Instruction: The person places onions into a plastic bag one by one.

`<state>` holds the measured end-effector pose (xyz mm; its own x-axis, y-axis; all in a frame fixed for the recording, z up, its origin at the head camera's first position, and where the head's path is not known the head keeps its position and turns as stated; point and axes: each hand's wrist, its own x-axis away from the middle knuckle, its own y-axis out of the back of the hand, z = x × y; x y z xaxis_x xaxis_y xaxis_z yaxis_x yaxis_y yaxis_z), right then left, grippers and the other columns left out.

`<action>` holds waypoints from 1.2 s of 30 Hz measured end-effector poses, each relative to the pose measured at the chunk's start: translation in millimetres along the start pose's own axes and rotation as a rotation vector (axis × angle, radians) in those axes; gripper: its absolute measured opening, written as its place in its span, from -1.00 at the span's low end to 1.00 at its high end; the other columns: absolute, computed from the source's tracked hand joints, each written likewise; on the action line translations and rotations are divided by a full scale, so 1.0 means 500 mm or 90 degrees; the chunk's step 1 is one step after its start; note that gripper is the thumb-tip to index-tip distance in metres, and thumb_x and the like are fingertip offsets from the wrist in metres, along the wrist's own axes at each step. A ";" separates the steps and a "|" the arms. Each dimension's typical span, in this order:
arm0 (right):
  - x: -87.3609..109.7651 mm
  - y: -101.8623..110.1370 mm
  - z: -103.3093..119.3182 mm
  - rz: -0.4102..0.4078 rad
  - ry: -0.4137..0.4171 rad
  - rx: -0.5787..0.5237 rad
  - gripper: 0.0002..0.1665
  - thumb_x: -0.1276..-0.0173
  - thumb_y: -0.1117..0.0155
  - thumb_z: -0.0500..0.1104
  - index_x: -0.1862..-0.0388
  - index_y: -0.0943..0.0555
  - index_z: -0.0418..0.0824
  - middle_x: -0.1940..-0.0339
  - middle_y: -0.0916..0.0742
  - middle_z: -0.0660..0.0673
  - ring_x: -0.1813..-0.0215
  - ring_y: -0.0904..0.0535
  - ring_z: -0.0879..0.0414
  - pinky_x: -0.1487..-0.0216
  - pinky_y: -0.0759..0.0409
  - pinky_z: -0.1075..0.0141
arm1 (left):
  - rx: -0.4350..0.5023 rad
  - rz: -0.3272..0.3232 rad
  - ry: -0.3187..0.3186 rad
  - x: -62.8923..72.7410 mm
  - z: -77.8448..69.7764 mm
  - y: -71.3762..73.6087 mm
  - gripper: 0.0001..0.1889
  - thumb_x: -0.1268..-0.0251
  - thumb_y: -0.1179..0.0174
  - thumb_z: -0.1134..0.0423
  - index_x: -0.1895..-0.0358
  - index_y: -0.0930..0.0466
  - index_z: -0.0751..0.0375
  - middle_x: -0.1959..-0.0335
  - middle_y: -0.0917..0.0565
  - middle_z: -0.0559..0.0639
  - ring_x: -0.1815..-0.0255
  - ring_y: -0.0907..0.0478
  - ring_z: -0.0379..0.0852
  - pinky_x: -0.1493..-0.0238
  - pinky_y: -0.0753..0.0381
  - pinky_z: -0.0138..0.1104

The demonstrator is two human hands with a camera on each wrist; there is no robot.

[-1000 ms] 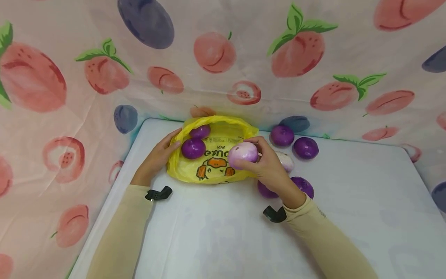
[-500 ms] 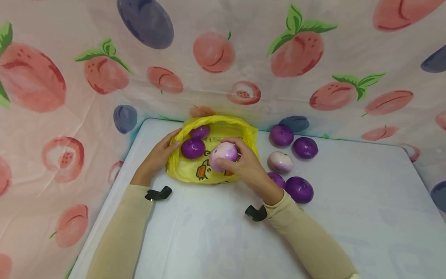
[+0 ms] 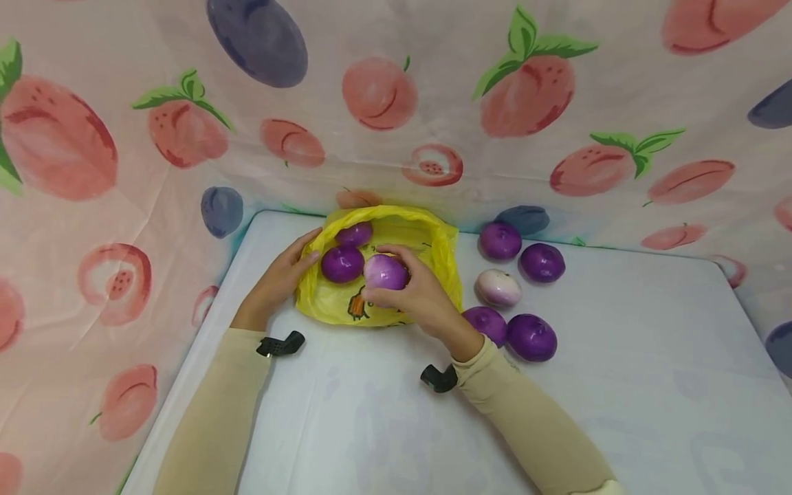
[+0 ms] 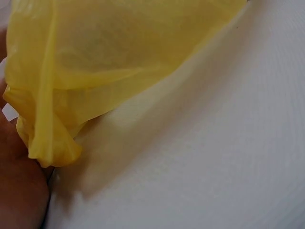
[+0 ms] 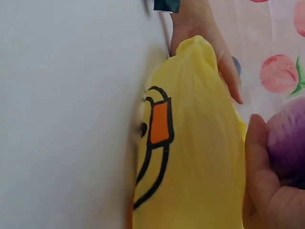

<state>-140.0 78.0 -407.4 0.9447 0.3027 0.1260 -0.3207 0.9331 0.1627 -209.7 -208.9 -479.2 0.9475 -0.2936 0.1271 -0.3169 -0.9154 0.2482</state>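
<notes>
A yellow plastic bag [image 3: 442, 251] with a printed cartoon face stands with its mouth open on the table. Two purple onions [image 3: 342, 264] lie inside on its left. My right hand [image 3: 417, 289] grips another onion [image 3: 386, 273], pale on one side and purple on the other, over the bag's mouth between thumb and fingers. This onion [image 5: 288, 143] shows above the bag's rim in the right wrist view. My left hand [image 3: 278, 278] rests against the bag's left side with fairly straight fingers, touching the yellow plastic [image 4: 109, 47].
To the right of the bag lie several more onions: two purple ones at the back [image 3: 500, 240], a whitish one [image 3: 498, 287], and two purple ones in front [image 3: 531, 337]. A fruit-print cloth [image 3: 371, 151] hangs behind the white table [image 3: 650, 357].
My right hand has carried the onion leftward from the bag's right rim to over its middle, turning the purple side more into view. My left hand and the bag have stayed put.
</notes>
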 end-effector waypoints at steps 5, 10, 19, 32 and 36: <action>-0.008 -0.012 -0.005 0.005 0.001 0.025 -0.22 -0.20 -0.60 0.02 -0.36 -0.47 0.29 -0.32 -0.56 0.00 -0.27 -0.54 -0.03 -0.27 -0.65 0.05 | 0.000 -0.002 -0.004 0.002 -0.006 -0.001 -0.36 -0.57 -0.03 -0.17 -0.62 -0.12 -0.32 -0.67 -0.11 -0.10 -0.69 0.01 -0.01 -0.67 0.02 0.04; -0.015 -0.025 -0.012 0.028 -0.009 0.019 -0.24 -0.24 -0.56 0.06 -0.38 -0.44 0.28 -0.31 -0.56 -0.04 -0.22 -0.58 -0.04 -0.11 -0.73 0.13 | 0.004 -0.006 0.009 0.004 -0.002 0.000 -0.37 -0.57 -0.03 -0.16 -0.61 -0.14 -0.34 -0.67 -0.12 -0.09 -0.69 0.00 0.01 -0.67 0.01 0.04; -0.024 -0.035 -0.012 0.029 -0.054 0.058 -0.24 -0.37 -0.40 0.16 -0.50 -0.35 0.25 -0.41 -0.50 -0.02 -0.35 -0.49 -0.03 -0.30 -0.63 0.04 | -0.007 -0.004 0.013 0.002 -0.002 -0.002 -0.38 -0.56 -0.02 -0.17 -0.61 -0.12 -0.37 -0.67 -0.11 -0.13 -0.69 0.02 -0.01 -0.68 0.03 0.04; -0.038 -0.063 -0.031 -0.023 0.010 0.285 0.00 -0.07 -0.60 0.26 -0.45 -0.44 -0.01 -0.35 -0.58 -0.11 -0.30 -0.52 -0.06 -0.30 -0.60 -0.02 | 0.001 0.002 0.021 0.005 -0.005 -0.003 -0.38 -0.58 -0.01 -0.15 -0.61 -0.12 -0.36 -0.67 -0.12 -0.13 -0.69 0.00 -0.02 -0.67 0.00 0.02; -0.041 -0.075 -0.034 -0.025 0.032 0.310 0.01 -0.04 -0.65 0.22 -0.40 -0.44 -0.13 -0.30 -0.62 -0.12 -0.27 -0.55 -0.05 -0.32 -0.57 0.02 | -0.004 -0.001 0.013 0.003 -0.004 -0.002 -0.38 -0.57 -0.02 -0.16 -0.61 -0.12 -0.36 -0.67 -0.12 -0.12 -0.69 -0.01 -0.01 -0.67 -0.01 0.03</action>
<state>-146.0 40.1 -432.9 0.9548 0.2898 0.0659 -0.2690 0.7482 0.6065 -208.1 -207.9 -477.2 0.9467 -0.2871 0.1463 -0.3165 -0.9137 0.2548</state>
